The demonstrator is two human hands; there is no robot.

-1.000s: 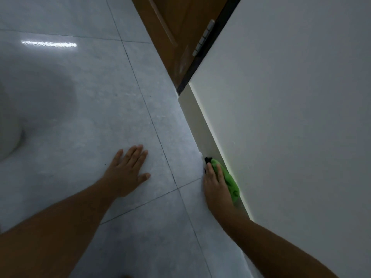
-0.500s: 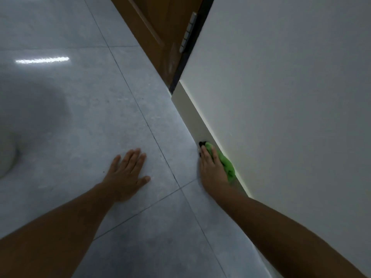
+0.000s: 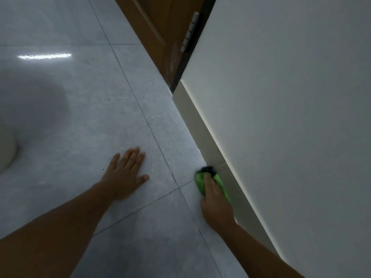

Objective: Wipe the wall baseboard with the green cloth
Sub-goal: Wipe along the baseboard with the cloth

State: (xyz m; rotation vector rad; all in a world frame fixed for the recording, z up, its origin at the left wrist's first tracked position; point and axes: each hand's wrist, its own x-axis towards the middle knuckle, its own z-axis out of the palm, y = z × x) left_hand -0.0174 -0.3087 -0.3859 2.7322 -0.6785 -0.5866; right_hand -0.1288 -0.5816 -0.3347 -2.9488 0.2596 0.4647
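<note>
Pale rounded object (image 3: 6,151), far left edge, partly cut off, identity unclear. Grey tiled floor (image 3: 80,117), dark grout lines, one bright light reflection upper left. Left hand (image 3: 125,175), palm down flat on the tile, fingers spread apart, holding nothing. Brown wooden door (image 3: 160,27), top centre, with a metal hinge (image 3: 189,33) on its dark frame. Green cloth (image 3: 200,182), bunched, dark patch at its forward end, pressed at the foot of the baseboard where it meets the floor. Right hand (image 3: 215,199), fingers closed down over the cloth. Cream baseboard (image 3: 200,125), running diagonally. White wall (image 3: 291,97), plain. No legible writing or labels.
</note>
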